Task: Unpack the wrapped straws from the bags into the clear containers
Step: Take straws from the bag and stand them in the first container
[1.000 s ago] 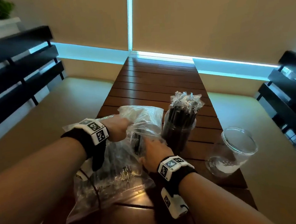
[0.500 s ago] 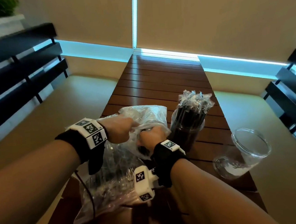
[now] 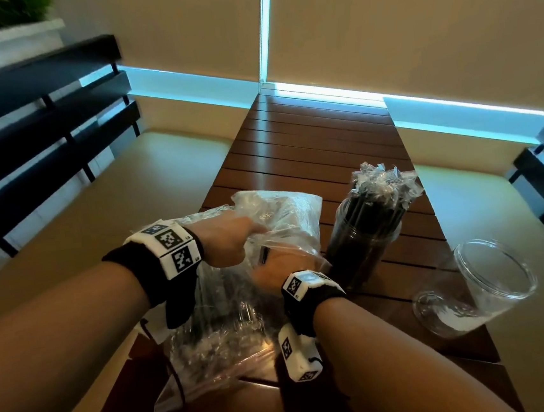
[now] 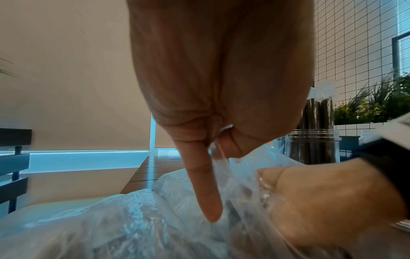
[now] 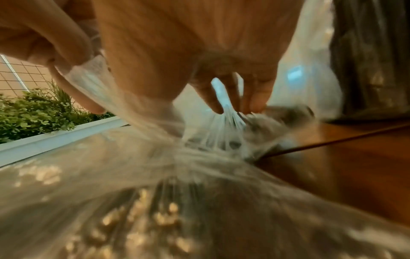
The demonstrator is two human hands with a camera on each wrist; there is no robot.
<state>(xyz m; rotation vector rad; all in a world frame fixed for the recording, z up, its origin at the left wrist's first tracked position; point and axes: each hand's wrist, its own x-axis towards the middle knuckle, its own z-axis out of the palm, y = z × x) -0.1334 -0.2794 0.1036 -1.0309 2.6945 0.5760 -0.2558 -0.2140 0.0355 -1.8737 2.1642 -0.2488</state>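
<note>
Slats of a dark wooden table (image 3: 317, 141) run away from us between two pale benches. On its near end lies the biggest thing we handle, a crumpled clear plastic bag (image 3: 217, 337) with dark wrapped straws (image 3: 229, 293) inside, dimly seen through the film. Beyond it, touching its far side, sits a second puffed bag (image 3: 281, 211). Just right of the bags stands an upright clear container (image 3: 365, 253) packed with dark wrapped straws whose clear wrapper ends fan out above its rim. Well to the right, near the table's edge, an empty clear container (image 3: 481, 288) lies tilted on its side, mouth toward the far right. Our left hand (image 3: 230, 239) pinches a fold of the bag's mouth, with one finger (image 4: 204, 189) pointing straight down onto the plastic. Our right hand (image 3: 280, 268) is beside it, partly behind the film; in the right wrist view its fingertips (image 5: 255, 101) pinch gathered, stretched plastic tightly.
</note>
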